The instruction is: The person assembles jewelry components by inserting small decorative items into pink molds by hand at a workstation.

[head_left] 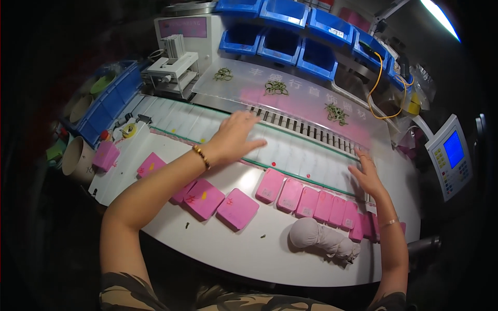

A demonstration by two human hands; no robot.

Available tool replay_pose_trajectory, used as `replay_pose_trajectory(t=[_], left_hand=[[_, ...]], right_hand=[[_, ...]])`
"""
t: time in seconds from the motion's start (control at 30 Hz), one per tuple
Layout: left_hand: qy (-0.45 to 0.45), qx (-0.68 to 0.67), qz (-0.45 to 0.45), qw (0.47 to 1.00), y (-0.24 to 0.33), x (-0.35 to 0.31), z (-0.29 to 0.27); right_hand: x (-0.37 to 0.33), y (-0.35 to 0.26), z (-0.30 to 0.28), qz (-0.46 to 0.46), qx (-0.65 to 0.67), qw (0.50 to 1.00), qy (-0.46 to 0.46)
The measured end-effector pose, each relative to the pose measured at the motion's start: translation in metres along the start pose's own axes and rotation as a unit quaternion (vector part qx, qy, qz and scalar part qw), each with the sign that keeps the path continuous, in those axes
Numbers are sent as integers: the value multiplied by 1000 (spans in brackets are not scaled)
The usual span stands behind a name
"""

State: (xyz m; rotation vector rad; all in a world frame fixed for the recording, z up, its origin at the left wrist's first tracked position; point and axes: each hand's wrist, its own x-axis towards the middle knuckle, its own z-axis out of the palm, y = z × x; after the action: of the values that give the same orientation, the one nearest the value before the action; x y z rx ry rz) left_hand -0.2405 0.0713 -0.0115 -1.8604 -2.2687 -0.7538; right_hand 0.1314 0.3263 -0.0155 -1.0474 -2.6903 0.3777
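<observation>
My left hand is open, thumb held apart, over a long green-edged glass-like strip. Its fingertips are at the left end of a slotted metal rail; whether they touch it I cannot tell. At the rail's right end, my right hand is open too, thumb and fingers spread. Neither hand holds anything. Beyond the rail slopes a translucent panel bearing three small heaps of green pieces, one of them a middle heap. Two small red dots show on the strip's near side.
Nearer me lie several pink blocks and a grey cloth bundle on the white table. Blue bins hang at the back. A white control panel with a blue screen stands right; a blue crate is at left.
</observation>
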Motion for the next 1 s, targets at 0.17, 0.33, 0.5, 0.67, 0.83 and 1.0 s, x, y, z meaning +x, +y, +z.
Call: replay_pose_trajectory(t=[0.17,0.33,0.5,0.67,0.83,1.0], left_hand=[[-235,-93,109,961,34,-67,-62],[-306,-20,88,948,47,-103,-69],[-151,-70,136,977,67,-118,-57],[-52,-217,18,975,100,-154,-47],[22,-332,23,943,135,-166,-52],[-46,-386,14,921,162,-186,-30]], right_hand=[[-81,-82,-33,-59,135,988,-40],[-140,-135,-35,-151,185,971,-16],[-177,-163,-14,-146,216,964,61],[-192,-200,2,-201,246,940,124],[-205,-206,9,-231,223,933,164],[-204,-216,18,-265,188,933,154]])
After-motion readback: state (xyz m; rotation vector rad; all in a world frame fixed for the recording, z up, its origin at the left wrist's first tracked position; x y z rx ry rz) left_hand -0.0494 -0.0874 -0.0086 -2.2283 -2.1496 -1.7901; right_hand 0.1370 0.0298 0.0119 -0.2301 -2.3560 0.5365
